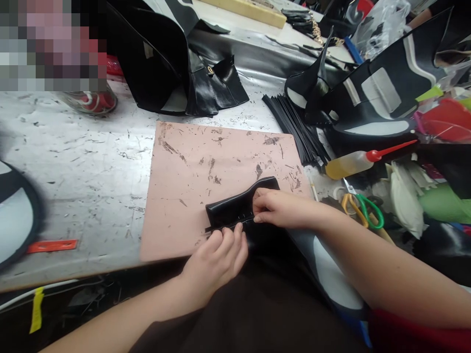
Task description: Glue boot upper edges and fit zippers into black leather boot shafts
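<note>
A folded black leather piece (235, 205) lies at the near edge of a pink, scuffed work mat (206, 166). My left hand (219, 257) has its fingers curled onto the piece's near edge, pinching it. My right hand (281, 208) presses and grips the right part of the same piece, fingers bent over its fold. Both hands touch the leather; the part under my fingers is hidden.
Black leather bag parts (176, 63) lie at the back and at the right (379, 98). A bundle of black strips (294, 127), a glue bottle with a red nozzle (360, 161) and green-and-yellow scissors (362, 208) sit right of the mat. An orange tag (51, 245) lies on the grey table (81, 162).
</note>
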The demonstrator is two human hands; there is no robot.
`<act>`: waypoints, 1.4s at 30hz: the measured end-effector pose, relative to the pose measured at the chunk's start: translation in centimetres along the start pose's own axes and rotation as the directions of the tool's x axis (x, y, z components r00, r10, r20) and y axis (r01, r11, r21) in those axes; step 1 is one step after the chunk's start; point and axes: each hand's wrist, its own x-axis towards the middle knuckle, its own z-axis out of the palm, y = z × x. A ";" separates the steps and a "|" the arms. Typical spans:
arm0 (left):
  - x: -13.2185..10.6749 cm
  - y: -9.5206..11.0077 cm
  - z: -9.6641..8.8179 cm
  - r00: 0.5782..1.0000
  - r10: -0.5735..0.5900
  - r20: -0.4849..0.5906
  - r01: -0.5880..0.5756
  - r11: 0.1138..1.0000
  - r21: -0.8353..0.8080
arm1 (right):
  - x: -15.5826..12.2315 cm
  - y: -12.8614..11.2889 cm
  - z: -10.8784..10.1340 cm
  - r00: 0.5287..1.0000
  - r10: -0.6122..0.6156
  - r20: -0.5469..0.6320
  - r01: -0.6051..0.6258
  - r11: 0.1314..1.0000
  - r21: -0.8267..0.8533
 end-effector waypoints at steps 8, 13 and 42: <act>1.8 0.2 -0.3 0.999 0.025 0.043 -0.022 0.998 -0.060 | 0.2 -0.8 0.4 0.998 0.045 -0.049 -0.049 0.995 -0.083; 2.0 0.4 -0.1 0.999 0.054 0.002 -0.054 0.999 0.001 | -1.4 -0.1 -1.7 0.997 0.007 0.075 0.000 0.996 -0.091; 5.2 1.1 0.2 0.990 0.089 0.113 -0.079 0.993 -0.091 | -1.1 2.5 -1.6 0.998 0.027 0.065 -0.013 0.975 -0.220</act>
